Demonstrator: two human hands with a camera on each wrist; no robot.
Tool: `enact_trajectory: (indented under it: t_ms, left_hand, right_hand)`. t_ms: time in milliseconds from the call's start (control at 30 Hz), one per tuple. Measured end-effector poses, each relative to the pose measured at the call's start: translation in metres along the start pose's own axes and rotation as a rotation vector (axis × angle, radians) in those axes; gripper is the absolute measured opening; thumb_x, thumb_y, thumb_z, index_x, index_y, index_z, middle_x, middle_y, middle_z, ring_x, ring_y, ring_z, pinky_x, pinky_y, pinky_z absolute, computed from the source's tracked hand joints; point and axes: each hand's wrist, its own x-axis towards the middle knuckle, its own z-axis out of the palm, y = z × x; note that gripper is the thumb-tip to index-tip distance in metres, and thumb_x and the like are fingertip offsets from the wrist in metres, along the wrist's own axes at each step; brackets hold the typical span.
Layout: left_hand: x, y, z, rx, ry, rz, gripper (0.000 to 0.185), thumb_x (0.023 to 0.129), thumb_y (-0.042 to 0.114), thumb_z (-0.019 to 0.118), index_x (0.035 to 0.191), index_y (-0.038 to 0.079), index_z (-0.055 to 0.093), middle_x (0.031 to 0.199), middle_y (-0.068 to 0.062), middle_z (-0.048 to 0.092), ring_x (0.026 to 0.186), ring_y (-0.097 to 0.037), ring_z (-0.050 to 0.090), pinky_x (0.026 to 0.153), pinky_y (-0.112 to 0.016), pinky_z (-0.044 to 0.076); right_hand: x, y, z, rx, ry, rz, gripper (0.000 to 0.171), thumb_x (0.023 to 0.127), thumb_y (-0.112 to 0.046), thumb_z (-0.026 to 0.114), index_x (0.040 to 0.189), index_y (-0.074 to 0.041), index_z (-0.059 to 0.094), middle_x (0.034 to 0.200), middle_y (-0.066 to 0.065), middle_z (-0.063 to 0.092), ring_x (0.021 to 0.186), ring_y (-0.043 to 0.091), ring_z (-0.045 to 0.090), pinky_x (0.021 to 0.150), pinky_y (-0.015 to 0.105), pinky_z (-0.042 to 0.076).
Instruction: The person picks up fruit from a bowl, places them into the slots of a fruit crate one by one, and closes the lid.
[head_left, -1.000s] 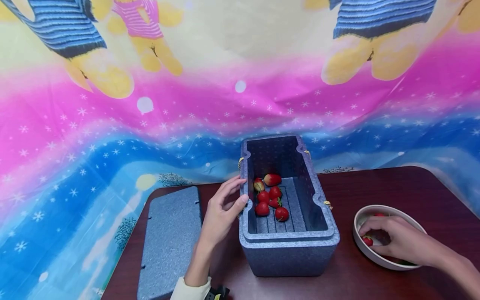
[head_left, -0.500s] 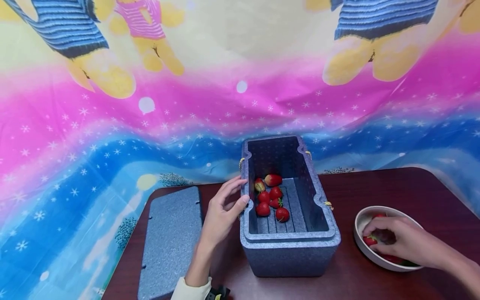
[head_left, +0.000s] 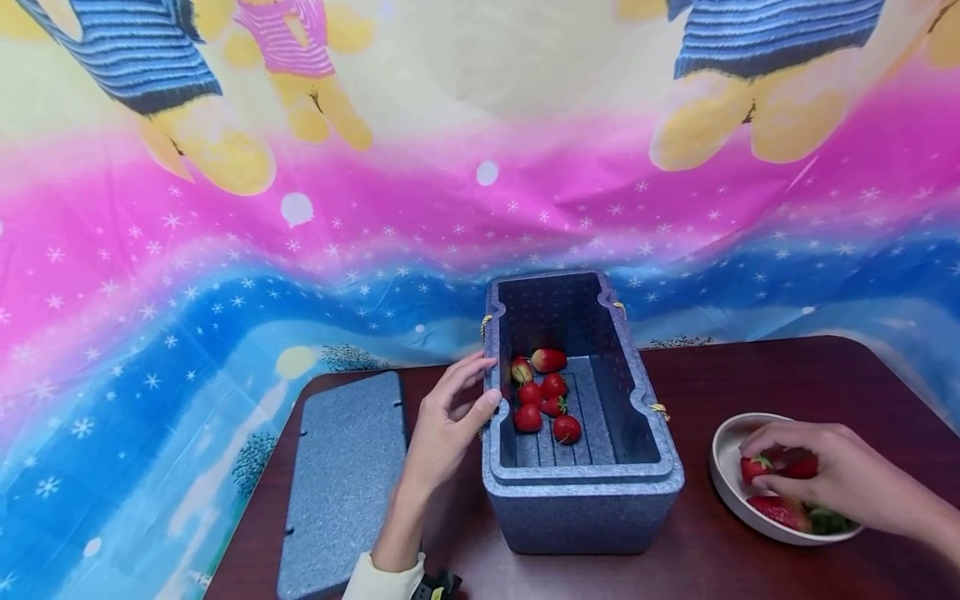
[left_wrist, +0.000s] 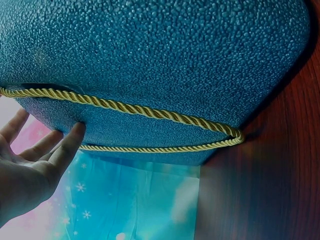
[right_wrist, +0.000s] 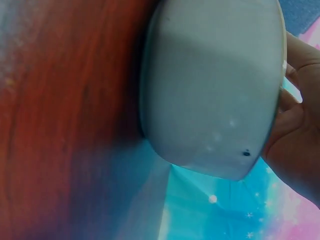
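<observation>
My left hand [head_left: 446, 425] rests on the left rim of a grey foam box [head_left: 581, 521], fingers extended and thumb at the rim's notch. In the left wrist view its fingertips touch the box's side, near a gold rope handle [left_wrist: 150, 114]. Several strawberries [head_left: 567, 429] lie on the ribbed floor of the box, toward its left side. Over a white bowl [head_left: 723, 467] at the right, my right hand [head_left: 843, 475] pinches a strawberry [head_left: 754, 469] between thumb and fingers. Another large strawberry [head_left: 780, 512] lies below it in the bowl. The right wrist view shows mostly the bowl's outer wall.
A grey foam lid [head_left: 345, 483] lies flat on the dark red wooden table [head_left: 693, 379], left of the box. Behind the table hangs a printed cloth [head_left: 420, 208] in pink and blue.
My right hand has lifted slightly and shifted right within the bowl, raising the pinched strawberry from the bowl's bottom. The left hand stays on the box rim.
</observation>
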Motion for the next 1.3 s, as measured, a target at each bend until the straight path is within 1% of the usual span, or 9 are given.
enact_trajectory:
  t_ms: [133,233,333,467,667,800,933,1067,1300]
  left_hand:
    - [0.000,0.000,0.000,0.005,-0.001,0.000,0.041,0.105,0.025,0.072,0.145,0.022,0.067,0.163,-0.003,0.053,0.142,-0.029,0.060,0.108,-0.054,0.057]
    - [0.000,0.000,0.000,0.004,-0.003,-0.003,0.041,0.105,0.026,0.072,0.145,0.022,0.067,0.163,-0.003,0.053,0.143,-0.029,0.060,0.108,-0.054,0.057]
    - [0.000,0.000,0.000,-0.001,-0.006,-0.004,0.041,0.105,0.025,0.072,0.145,0.021,0.067,0.164,-0.003,0.053,0.143,-0.029,0.060,0.109,-0.057,0.056]
    - [0.000,0.001,0.000,-0.002,-0.006,-0.005,0.041,0.105,0.026,0.072,0.145,0.022,0.067,0.164,-0.003,0.053,0.143,-0.029,0.060,0.109,-0.059,0.055]
    - [0.000,0.002,0.001,-0.007,-0.007,-0.004,0.041,0.105,0.025,0.071,0.145,0.022,0.067,0.164,-0.003,0.052,0.143,-0.029,0.060,0.109,-0.061,0.054]
    - [0.000,0.002,0.001,-0.010,-0.006,-0.007,0.041,0.105,0.026,0.071,0.146,0.022,0.067,0.164,-0.003,0.053,0.144,-0.029,0.060,0.109,-0.063,0.054]
    - [0.000,0.002,0.001,-0.006,-0.002,-0.007,0.041,0.105,0.026,0.071,0.145,0.022,0.067,0.163,-0.003,0.053,0.143,-0.030,0.060,0.108,-0.062,0.054]
    - [0.000,0.001,0.001,0.000,-0.001,-0.006,0.041,0.105,0.026,0.071,0.146,0.023,0.067,0.163,-0.002,0.053,0.143,-0.030,0.060,0.108,-0.058,0.056]
    - [-0.001,0.001,0.001,-0.008,-0.001,-0.012,0.041,0.105,0.026,0.071,0.146,0.023,0.067,0.163,-0.003,0.053,0.143,-0.030,0.060,0.107,-0.051,0.059]
  right_hand:
    - [0.001,-0.002,-0.008,-0.044,0.048,0.006,0.050,0.071,-0.005,0.098,0.107,-0.031,0.075,0.103,-0.020,0.074,0.077,-0.010,0.057,0.055,0.016,0.041]
    - [0.002,-0.004,-0.016,-0.079,0.097,-0.040,0.057,0.065,-0.001,0.099,0.106,-0.033,0.076,0.105,-0.020,0.075,0.078,-0.011,0.060,0.059,0.011,0.042]
    - [0.005,-0.007,-0.023,-0.113,0.134,-0.075,0.061,0.062,-0.001,0.100,0.107,-0.035,0.076,0.107,-0.021,0.074,0.088,-0.012,0.065,0.067,0.005,0.046]
    - [0.010,-0.011,-0.033,-0.136,0.165,-0.077,0.062,0.061,-0.005,0.102,0.106,-0.038,0.076,0.107,-0.021,0.073,0.092,-0.014,0.064,0.072,0.003,0.049]
    - [0.020,-0.019,-0.047,-0.157,0.223,-0.056,0.066,0.056,-0.004,0.103,0.107,-0.037,0.078,0.106,-0.021,0.074,0.103,-0.023,0.055,0.077,0.000,0.045]
    - [0.029,-0.025,-0.055,-0.145,0.260,-0.085,0.068,0.053,0.002,0.102,0.106,-0.035,0.079,0.105,-0.016,0.076,0.109,-0.024,0.054,0.081,0.000,0.043]
    - [0.038,-0.031,-0.062,-0.164,0.274,-0.100,0.070,0.053,0.005,0.101,0.109,-0.033,0.080,0.108,-0.012,0.077,0.113,-0.025,0.051,0.076,0.003,0.044]
    - [0.048,-0.040,-0.067,-0.175,0.306,-0.099,0.069,0.054,0.002,0.102,0.111,-0.031,0.081,0.110,-0.011,0.077,0.114,-0.027,0.049,0.080,0.002,0.045]
    - [0.066,-0.064,-0.067,-0.050,0.284,-0.070,0.062,0.068,0.002,0.099,0.116,-0.033,0.079,0.113,-0.021,0.074,0.094,-0.018,0.067,0.073,0.005,0.050]
